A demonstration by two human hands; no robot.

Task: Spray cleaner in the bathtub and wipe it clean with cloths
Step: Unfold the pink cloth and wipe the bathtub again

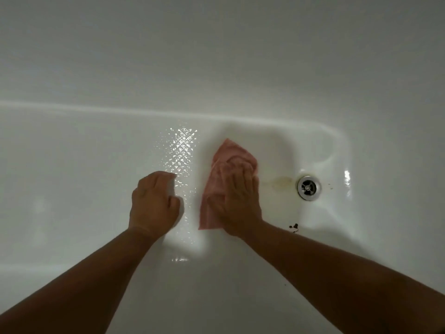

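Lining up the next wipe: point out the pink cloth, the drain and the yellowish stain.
pink cloth point(230, 152): head view, its uncovered upper part.
drain point(309, 187): head view, centre of the metal strainer.
yellowish stain point(280, 182): head view, its middle, beside the drain.

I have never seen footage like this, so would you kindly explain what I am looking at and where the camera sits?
There is no machine: a person wears one camera on the head, looking down at both bare hands inside a white bathtub. The right hand presses a pink cloth on the tub floor, left of the metal drain. A yellowish stain lies between cloth and drain, with dark specks nearer the camera. The left hand rests on the floor, fingers curled; whether it holds anything is unclear.
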